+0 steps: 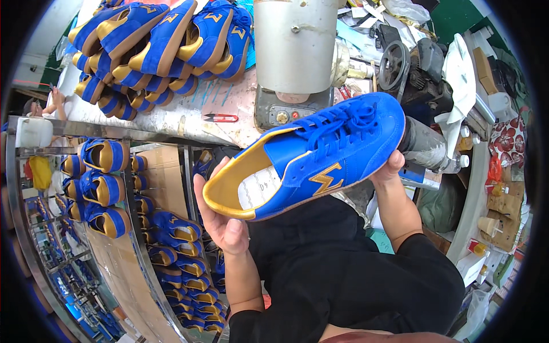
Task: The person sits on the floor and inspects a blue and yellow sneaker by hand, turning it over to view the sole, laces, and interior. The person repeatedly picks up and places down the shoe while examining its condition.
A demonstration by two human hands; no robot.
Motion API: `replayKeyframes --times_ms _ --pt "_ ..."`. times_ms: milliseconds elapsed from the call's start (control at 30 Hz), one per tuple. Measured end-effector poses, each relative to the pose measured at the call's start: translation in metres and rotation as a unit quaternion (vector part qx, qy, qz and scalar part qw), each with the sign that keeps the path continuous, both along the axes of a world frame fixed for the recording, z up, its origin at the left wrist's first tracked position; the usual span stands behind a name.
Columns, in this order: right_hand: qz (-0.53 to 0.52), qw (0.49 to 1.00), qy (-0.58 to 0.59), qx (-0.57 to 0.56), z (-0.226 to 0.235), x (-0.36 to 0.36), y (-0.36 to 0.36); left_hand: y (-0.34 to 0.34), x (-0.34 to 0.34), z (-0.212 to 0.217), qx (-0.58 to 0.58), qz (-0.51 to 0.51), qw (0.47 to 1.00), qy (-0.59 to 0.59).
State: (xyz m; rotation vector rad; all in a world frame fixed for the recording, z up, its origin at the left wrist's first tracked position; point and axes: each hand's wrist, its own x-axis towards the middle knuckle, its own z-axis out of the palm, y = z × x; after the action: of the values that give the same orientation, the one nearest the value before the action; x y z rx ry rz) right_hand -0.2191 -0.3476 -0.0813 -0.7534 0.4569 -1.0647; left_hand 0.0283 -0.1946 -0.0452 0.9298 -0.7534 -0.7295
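Between my two hands I hold up a blue sneaker (343,146) with gold trim, blue laces tied in a bow and a gold zigzag mark on its side. Its toe points to the upper right. A white label (259,188) lies on the insole inside the open collar. My left hand (224,220) is closed round the gold heel, thumb at the near side. My right hand (387,169) grips the sole edge near the toe; most of its fingers are hidden behind the shoe.
A sewing machine (294,46) stands just beyond the shoe, with red thread snips (221,118) left of it. Similar sneakers are piled (166,43) on the worktable at the far left. More sneakers fill the rack (189,263) at left. A black handwheel (394,66) stands at right.
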Motion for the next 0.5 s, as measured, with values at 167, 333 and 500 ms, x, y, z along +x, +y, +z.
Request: replayKeyframes --times_ms 167,333,500 --pt "-0.01 1.0 0.018 -0.011 0.002 0.006 0.004 -0.008 0.006 0.01 0.007 0.02 1.0 0.002" --pt "-0.014 0.998 0.056 -0.006 0.007 0.005 0.01 -0.009 0.009 0.009 0.029 0.026 0.999 -0.002" --pt "-0.024 0.996 0.079 -0.022 0.013 0.012 0.011 -0.01 0.011 0.011 0.044 0.027 0.999 -0.003"
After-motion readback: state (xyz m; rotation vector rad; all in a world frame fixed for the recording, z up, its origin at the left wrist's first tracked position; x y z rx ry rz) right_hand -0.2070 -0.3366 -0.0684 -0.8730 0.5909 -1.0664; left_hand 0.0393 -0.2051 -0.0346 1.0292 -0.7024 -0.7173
